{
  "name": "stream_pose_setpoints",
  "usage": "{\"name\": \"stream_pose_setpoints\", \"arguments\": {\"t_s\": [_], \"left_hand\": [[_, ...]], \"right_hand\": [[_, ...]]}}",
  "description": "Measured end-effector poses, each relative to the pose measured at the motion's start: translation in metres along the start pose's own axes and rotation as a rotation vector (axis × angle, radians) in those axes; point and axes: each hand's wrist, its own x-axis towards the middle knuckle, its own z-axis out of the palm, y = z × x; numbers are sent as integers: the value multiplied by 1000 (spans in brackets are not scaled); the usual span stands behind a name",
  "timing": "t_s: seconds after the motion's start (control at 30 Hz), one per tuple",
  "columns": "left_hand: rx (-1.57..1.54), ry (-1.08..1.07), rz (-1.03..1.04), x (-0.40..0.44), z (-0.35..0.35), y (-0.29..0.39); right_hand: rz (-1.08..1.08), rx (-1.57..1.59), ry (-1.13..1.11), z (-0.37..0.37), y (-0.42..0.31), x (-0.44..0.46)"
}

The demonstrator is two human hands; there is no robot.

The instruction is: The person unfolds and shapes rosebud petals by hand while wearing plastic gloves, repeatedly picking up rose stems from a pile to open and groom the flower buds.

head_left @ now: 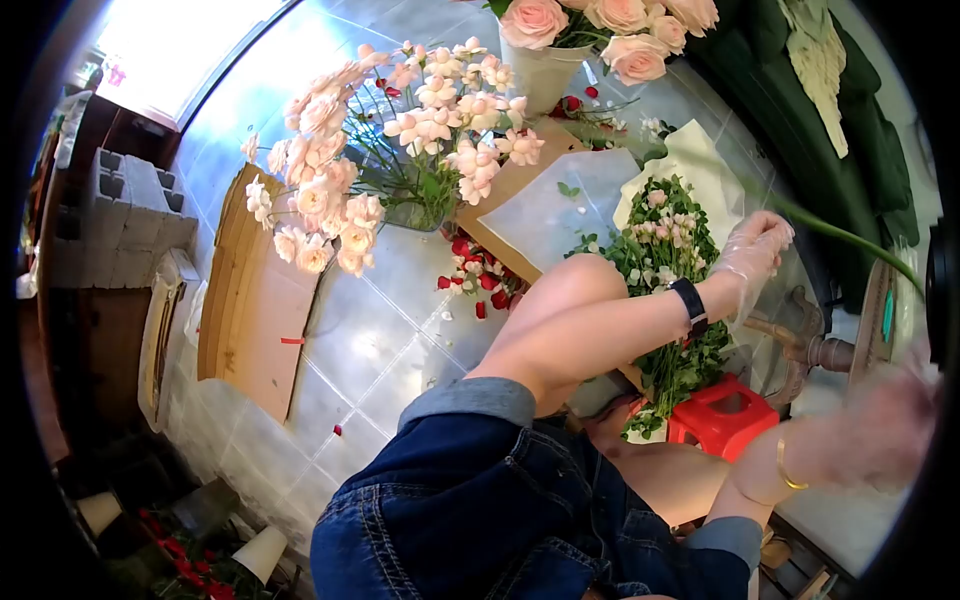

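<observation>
Your left hand [755,252], in a clear glove with a black watch [692,308] at the wrist, is right of centre, its fingers curled together. A green stem [850,232] passes just beside those fingertips toward the right edge of the frame; you cannot tell from this view whether that grip holds it. Your right hand [885,425] is a blur at the lower right, beyond a gold bracelet [785,465], so its grip cannot be told either.

Beneath your left forearm, right of centre, you have a leafy bunch of small pale flowers [655,255], with white paper [700,160] at its upper end and a red stool [725,415] near its lower end. Pale pink flowers [440,130] stand at upper centre; larger pink roses [635,30] fill a white bucket [540,80] at the top. Cardboard [255,300] lies on the tiled floor [375,325] at left.
</observation>
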Motion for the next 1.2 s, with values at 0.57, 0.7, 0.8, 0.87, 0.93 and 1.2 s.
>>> {"name": "stream_pose_setpoints", "arguments": {"t_s": [0.57, 0.7, 0.8, 0.87, 0.93, 1.2], "left_hand": [[45, -61, -18, 1, -2, 4], [84, -44, -22, -6, -1, 14], [129, 28, 38, 6, -14, 1], [-64, -152, 115, -7, -21, 17], [-44, 22, 98, 0, -20, 27], [-149, -113, 21, 7, -27, 30]], "right_hand": [[194, 494, -1026, 299, -57, -49], [85, 419, -1246, 228, -41, -10], [-1, 777, -883, 143, 11, -3], [368, 975, -686, 67, 50, -13], [428, 1135, -317, 13, 112, -46], [1664, 232, 5, 67, 267, -299]]}}
